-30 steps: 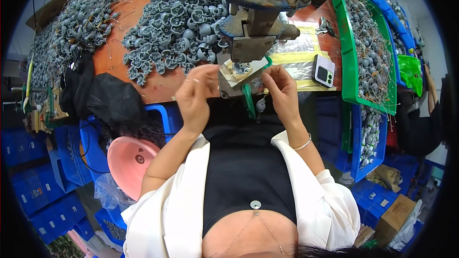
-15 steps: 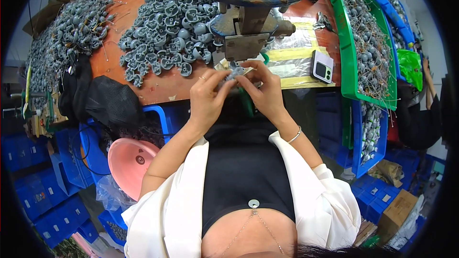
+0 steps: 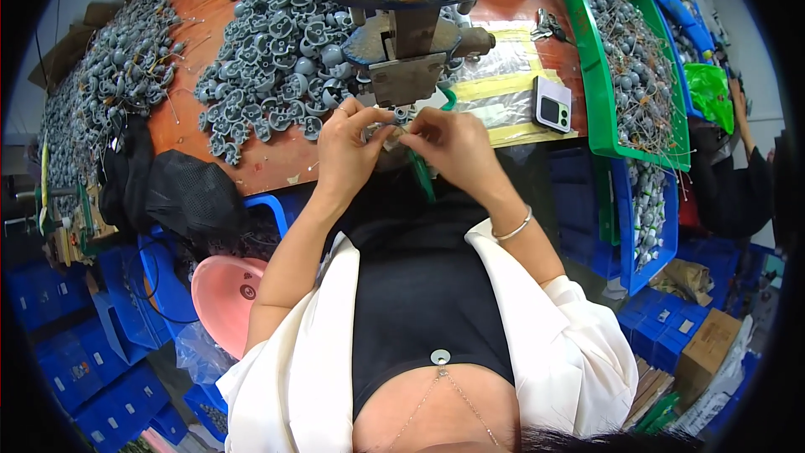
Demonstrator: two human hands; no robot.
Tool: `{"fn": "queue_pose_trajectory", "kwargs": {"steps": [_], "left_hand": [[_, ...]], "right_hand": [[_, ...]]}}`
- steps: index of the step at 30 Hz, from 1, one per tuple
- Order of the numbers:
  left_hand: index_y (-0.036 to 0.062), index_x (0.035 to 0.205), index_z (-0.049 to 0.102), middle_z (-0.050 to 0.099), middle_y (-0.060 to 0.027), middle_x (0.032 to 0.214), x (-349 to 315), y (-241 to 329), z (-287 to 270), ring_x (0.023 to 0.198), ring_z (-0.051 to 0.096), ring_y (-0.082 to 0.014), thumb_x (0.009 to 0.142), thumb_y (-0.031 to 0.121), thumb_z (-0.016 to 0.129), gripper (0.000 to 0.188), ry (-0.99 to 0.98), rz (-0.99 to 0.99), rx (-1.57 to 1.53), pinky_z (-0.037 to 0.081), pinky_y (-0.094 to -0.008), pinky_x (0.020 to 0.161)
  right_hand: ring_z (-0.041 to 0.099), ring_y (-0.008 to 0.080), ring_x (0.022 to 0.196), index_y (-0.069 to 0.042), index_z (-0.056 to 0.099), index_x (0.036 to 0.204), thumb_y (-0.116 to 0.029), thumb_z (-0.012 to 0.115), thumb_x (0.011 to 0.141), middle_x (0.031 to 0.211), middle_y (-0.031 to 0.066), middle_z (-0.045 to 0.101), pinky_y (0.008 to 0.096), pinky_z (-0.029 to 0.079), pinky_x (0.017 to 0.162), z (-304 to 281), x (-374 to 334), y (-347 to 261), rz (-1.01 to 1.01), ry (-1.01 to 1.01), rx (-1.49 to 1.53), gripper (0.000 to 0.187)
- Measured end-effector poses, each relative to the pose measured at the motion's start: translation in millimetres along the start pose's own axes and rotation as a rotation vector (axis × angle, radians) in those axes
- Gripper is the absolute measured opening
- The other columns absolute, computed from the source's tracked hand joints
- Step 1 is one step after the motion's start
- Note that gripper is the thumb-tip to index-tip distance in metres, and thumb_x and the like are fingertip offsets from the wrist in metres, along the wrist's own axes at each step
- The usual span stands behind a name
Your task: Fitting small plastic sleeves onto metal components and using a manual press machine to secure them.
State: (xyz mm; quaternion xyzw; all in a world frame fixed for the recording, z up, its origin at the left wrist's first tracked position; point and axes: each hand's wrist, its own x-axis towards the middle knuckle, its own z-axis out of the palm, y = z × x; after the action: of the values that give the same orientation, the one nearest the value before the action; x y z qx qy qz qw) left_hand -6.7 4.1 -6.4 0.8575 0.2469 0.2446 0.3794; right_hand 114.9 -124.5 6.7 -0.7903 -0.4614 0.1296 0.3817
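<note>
Just below the press head (image 3: pixel 408 80), at the table's front edge, both my hands are raised close together. My left hand (image 3: pixel 348 147) is closed in a pinch, its thumb and forefinger pointing right. My right hand (image 3: pixel 457 147) is also pinched, its fingertips almost meeting the left ones. Whatever is between the fingertips is small and mostly hidden. Grey plastic lies just behind the fingertips, under the press head. To the left, a big heap of grey plastic half-shells (image 3: pixel 289 54) covers the table (image 3: pixel 197 138).
A second heap of grey parts with thin wires (image 3: pixel 126 54) lies farther left. To the right are a phone (image 3: pixel 553 106), keys (image 3: pixel 549 27) and a green tray (image 3: pixel 597 109) of wired parts. A pink basin (image 3: pixel 220 298) and blue crates (image 3: pixel 96 352) stand below. Another person's arm (image 3: pixel 741 117) shows far right.
The grey plastic part seen between my fingertips is no longer plainly visible there. My right hand has turned, its back now more toward view. The whole view has shifted slightly.
</note>
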Motion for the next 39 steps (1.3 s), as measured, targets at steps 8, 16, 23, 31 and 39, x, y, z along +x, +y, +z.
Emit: {"fn": "queue_pose_trajectory", "kwargs": {"steps": [8, 16, 23, 31, 39], "left_hand": [[0.0087, 0.084, 0.069, 0.052, -0.0095, 0.073, -8, 17, 10, 0.069, 0.055, -0.0281, 0.07, 0.009, 0.072, 0.015, 0.102, -0.013, 0.114, 0.042, -0.0371, 0.061], [0.0052, 0.085, 0.068, 0.05, -0.0094, 0.072, -11, 15, 7, 0.066, 0.053, -0.0252, 0.071, 0.008, 0.07, 0.014, 0.134, 0.032, 0.102, 0.041, -0.034, 0.06], [0.0042, 0.088, 0.067, 0.055, -0.0111, 0.071, -10, 17, -4, 0.065, 0.056, -0.0262, 0.078, 0.012, 0.068, 0.013, 0.041, 0.113, 0.163, 0.041, -0.0356, 0.058], [-0.0032, 0.08, 0.066, 0.064, -0.009, 0.063, -47, 52, -18, 0.048, 0.055, -0.014, 0.09, 0.01, 0.052, 0.022, -0.605, -0.183, -0.469, 0.04, -0.0246, 0.045], [-0.0005, 0.089, 0.062, 0.067, -0.012, 0.084, -6, -5, -108, 0.06, 0.062, -0.0143, 0.092, 0.023, 0.054, 0.025, -0.183, -0.373, -1.128, 0.05, -0.0242, 0.052]], "right_hand": [[0.055, 0.0071, 0.071, 0.002, 0.062, 0.103, -0.021, 0.054, 0.092, 0.081, 0.0036, 0.064, 0.024, 0.043, 0.065, -83, 121, 14, -0.107, 0.056, 0.974, 0.026], [0.058, 0.0145, 0.077, -0.001, 0.059, 0.099, -0.013, 0.062, 0.085, 0.091, 0.0067, 0.062, 0.0279, 0.046, 0.07, -77, 18, -53, -0.599, 0.578, 0.281, 0.018], [0.061, 0.0273, 0.082, -0.007, 0.058, 0.072, -0.021, 0.084, 0.062, 0.079, 0.0076, 0.061, 0.0438, 0.046, 0.087, -99, -16, -33, -0.902, 0.266, 0.072, 0.031], [0.067, 0.028, 0.079, -0.004, 0.067, 0.09, -0.032, 0.066, 0.079, 0.085, 0.0142, 0.068, 0.0382, 0.052, 0.07, -235, 92, 140, 0.088, 0.594, -0.602, 0.03], [0.066, 0.0281, 0.089, -0.005, 0.071, 0.088, -0.04, 0.061, 0.082, 0.091, 0.0147, 0.069, 0.0386, 0.051, 0.078, -296, 88, 269, 0.639, 0.563, -0.743, 0.036]]}}
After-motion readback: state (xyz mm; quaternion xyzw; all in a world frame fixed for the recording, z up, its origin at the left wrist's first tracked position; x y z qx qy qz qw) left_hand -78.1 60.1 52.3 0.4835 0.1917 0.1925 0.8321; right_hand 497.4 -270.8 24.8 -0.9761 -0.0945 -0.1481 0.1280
